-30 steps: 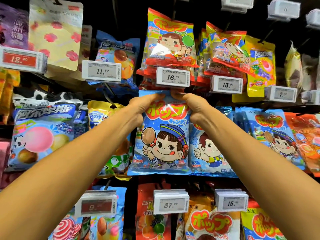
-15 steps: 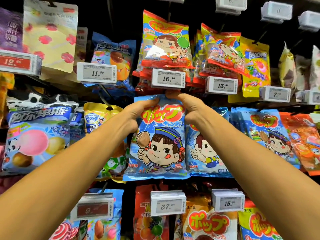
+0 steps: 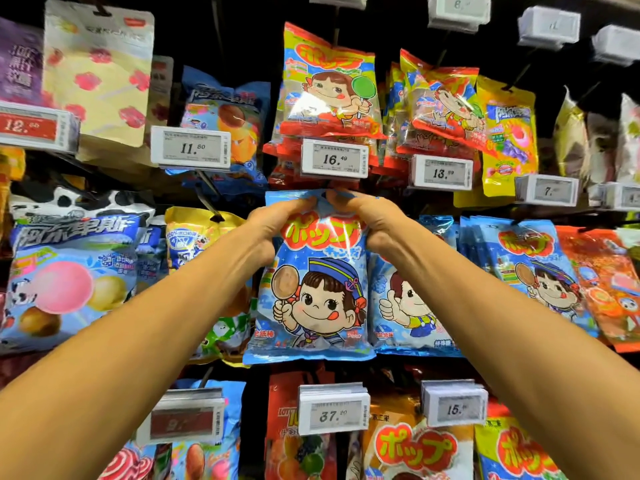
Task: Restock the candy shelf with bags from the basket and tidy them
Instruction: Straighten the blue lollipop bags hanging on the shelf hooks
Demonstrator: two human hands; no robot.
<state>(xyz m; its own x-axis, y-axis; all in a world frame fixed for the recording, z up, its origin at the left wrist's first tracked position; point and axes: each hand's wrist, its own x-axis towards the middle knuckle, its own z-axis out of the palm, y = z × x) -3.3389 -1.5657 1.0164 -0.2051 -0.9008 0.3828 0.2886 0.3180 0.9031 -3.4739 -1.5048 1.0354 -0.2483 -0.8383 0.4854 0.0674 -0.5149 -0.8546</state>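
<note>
Grips: left hand (image 3: 277, 230), right hand (image 3: 374, 225) both pinching blue candy bag (image 3: 318, 292) at top corners, likely squaring it to hang.

Lowered slightly and crumpled at top.
Now pinching the bag (image 3: 313, 299) edge tighter with left hand (image 3: 275, 227) and right hand (image 3: 375, 224).

Held bag (image 3: 311, 292) below price tag (image 3: 334, 158), left of thumbs-up bag (image 3: 408, 306)
</note>
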